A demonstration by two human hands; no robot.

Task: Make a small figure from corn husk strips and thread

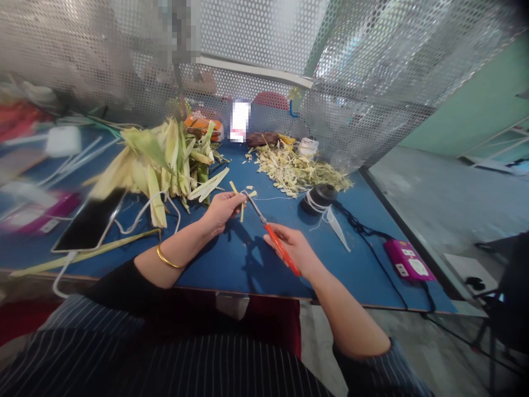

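Note:
Between the fingertips of my left hand (225, 211) is a narrow strip of pale corn husk (242, 214), held above the blue table. My right hand (291, 245) grips red-handled scissors (278, 242), their blades reaching up to the strip by my left fingertips. A thin white thread (279, 197) runs from near the strip to a dark spool (319, 198) on the right. A big heap of corn husks (159, 160) lies beyond my left hand. Small husk scraps (297, 168) are piled at the back right.
A phone (88, 220) with a white cable lies at the left. A white pointed piece (339, 230) rests beside the spool. A purple power strip (408, 259) with black cords sits at the right edge. A perforated metal screen (256, 33) stands behind the table (256, 275).

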